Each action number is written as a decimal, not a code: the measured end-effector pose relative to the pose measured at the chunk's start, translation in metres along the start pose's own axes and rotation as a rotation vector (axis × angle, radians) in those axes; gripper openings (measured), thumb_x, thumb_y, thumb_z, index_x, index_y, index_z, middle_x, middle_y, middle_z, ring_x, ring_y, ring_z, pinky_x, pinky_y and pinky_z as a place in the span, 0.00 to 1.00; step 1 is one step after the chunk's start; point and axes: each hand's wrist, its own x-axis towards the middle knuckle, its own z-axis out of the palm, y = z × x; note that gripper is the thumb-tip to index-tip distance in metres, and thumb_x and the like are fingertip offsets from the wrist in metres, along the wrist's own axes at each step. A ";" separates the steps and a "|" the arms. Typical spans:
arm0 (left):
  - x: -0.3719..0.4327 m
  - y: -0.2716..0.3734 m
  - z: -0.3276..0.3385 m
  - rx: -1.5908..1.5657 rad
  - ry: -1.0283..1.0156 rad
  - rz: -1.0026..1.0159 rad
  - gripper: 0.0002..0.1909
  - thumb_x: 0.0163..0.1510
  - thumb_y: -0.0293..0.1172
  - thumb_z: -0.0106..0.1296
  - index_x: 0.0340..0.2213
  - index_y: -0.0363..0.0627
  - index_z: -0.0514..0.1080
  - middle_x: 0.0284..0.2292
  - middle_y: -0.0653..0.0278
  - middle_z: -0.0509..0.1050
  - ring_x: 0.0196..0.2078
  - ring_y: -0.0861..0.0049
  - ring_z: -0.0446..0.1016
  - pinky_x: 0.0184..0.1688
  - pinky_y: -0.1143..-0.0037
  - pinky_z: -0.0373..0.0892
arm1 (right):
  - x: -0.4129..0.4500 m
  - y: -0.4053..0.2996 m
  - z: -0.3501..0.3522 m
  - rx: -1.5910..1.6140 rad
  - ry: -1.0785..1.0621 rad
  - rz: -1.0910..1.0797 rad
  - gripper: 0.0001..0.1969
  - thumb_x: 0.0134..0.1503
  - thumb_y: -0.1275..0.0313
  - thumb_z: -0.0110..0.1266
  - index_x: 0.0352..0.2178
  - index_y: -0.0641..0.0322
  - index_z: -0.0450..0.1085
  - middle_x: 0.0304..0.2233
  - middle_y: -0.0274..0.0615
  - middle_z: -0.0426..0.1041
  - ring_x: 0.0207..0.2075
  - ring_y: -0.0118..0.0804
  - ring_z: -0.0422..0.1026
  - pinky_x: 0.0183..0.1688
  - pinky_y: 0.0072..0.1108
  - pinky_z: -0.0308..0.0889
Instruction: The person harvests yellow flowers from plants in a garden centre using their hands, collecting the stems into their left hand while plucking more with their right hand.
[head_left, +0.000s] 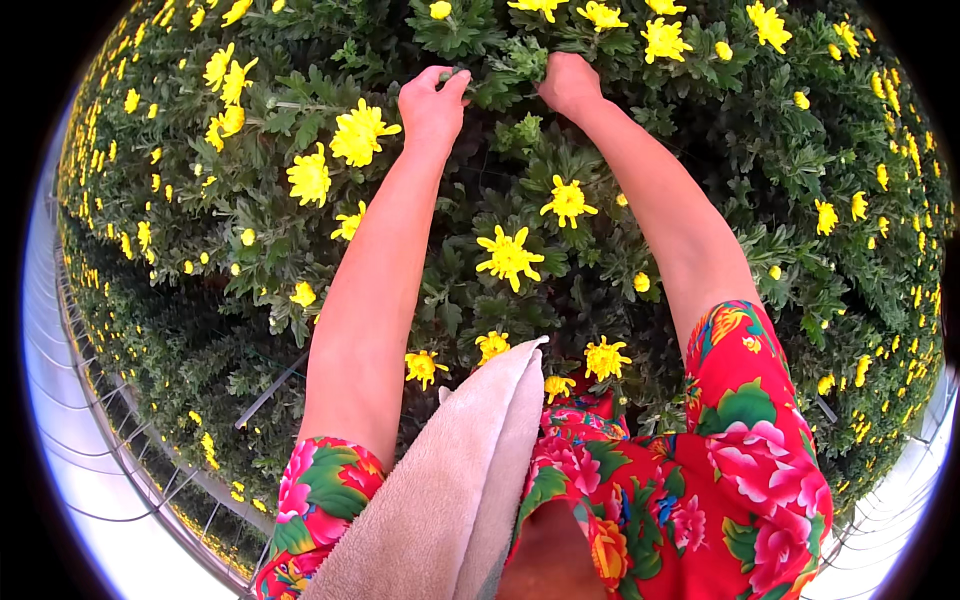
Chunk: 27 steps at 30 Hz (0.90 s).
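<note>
My left hand (433, 112) reaches into the foliage at the top of the view. Between its thumb and forefinger sits a small dark green piece (448, 76), perhaps a flower bud. Just to the right, my right hand (570, 84) closes around a pale green chrysanthemum shoot (527, 60); its fingertips are hidden behind the leaves. Dark lobed leaves fill the space between both hands. Yellow chrysanthemum blooms stand near my left wrist, the closest being a large flower (361, 133). Below the hands, between my forearms, two more open blooms (568, 202) (510, 258) show.
A beige towel (442, 472) hangs before my chest, over a red floral garment (765, 480). Dense chrysanthemum plants (465, 307) surround my body. A thin grey stake (271, 391) slants through the foliage at left. Curved greenhouse ribs (112, 517) run along the lower left edge.
</note>
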 end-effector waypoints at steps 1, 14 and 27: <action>-0.003 0.002 0.000 -0.002 -0.003 0.001 0.11 0.51 0.28 0.58 0.35 0.35 0.73 0.29 0.65 0.73 0.30 0.81 0.71 0.33 0.78 0.74 | 0.000 0.008 -0.002 -0.002 0.002 0.003 0.17 0.44 0.63 0.64 0.32 0.65 0.75 0.33 0.52 0.76 0.36 0.50 0.75 0.39 0.32 0.69; -0.118 0.018 -0.001 0.212 -0.819 -0.281 0.16 0.52 0.25 0.53 0.44 0.37 0.73 0.38 0.67 0.76 0.42 0.82 0.71 0.50 0.77 0.66 | -0.066 0.060 0.006 0.696 -0.923 0.030 0.40 0.38 0.69 0.65 0.50 0.81 0.57 0.44 0.53 0.70 0.45 0.38 0.68 0.45 0.27 0.65; -0.146 0.019 0.018 0.513 -0.992 0.140 0.23 0.41 0.27 0.56 0.42 0.45 0.69 0.38 0.62 0.68 0.42 0.71 0.66 0.43 0.75 0.66 | -0.051 0.072 0.047 0.427 -0.326 0.506 0.22 0.41 0.63 0.66 0.37 0.67 0.75 0.39 0.48 0.76 0.35 0.40 0.77 0.40 0.27 0.70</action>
